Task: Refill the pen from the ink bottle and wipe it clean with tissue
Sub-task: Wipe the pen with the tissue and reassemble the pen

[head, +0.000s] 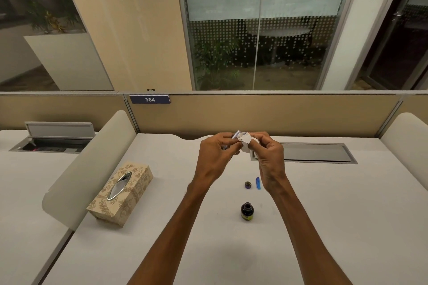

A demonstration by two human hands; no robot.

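Note:
Above the desk's middle, my left hand (215,155) grips the pen (236,134), whose silvery end pokes up past my fingers. My right hand (268,157) pinches a crumpled white tissue (246,142) against the pen. The small dark ink bottle (247,211) stands uncapped on the white desk (162,250), below and between my forearms. Its round cap (248,184) lies a little farther back, and a blue pen part (258,183) lies just right of the cap, beside my right wrist.
A patterned beige tissue box (121,192) sits at the left next to a curved divider (92,164). A grey cable hatch (317,152) lies behind my right hand. A beige partition (254,113) closes off the back of the desk.

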